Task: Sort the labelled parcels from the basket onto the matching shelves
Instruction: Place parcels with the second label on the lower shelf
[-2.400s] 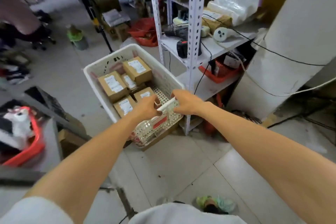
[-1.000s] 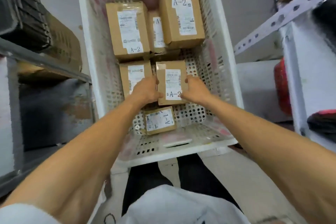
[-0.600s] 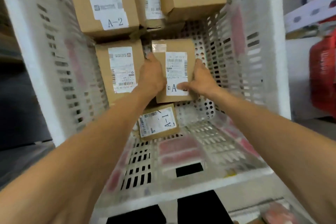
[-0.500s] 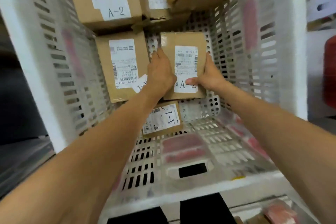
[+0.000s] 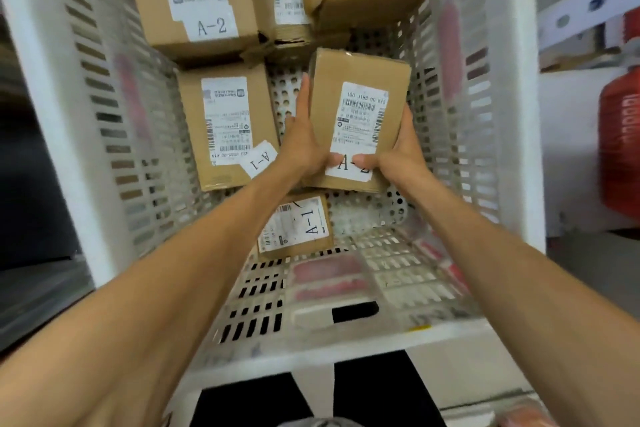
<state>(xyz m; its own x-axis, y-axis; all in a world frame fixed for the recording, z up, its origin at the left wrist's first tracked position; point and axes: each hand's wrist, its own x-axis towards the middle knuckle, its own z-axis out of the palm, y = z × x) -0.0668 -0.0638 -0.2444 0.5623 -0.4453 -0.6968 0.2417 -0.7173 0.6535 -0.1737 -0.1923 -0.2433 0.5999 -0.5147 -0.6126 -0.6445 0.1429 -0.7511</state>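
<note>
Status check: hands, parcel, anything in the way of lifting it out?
Left hand and right hand both grip the A-2 parcel, thumbs on its label. Parcel inside the white basket, overlapping the small A-1 parcel. Nothing on top of it.

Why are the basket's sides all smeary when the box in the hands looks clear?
Head view: the basket walls are streaked by motion blur and splay outward from the wide lens; the held parcel, mid-frame, stays much sharper.
</note>
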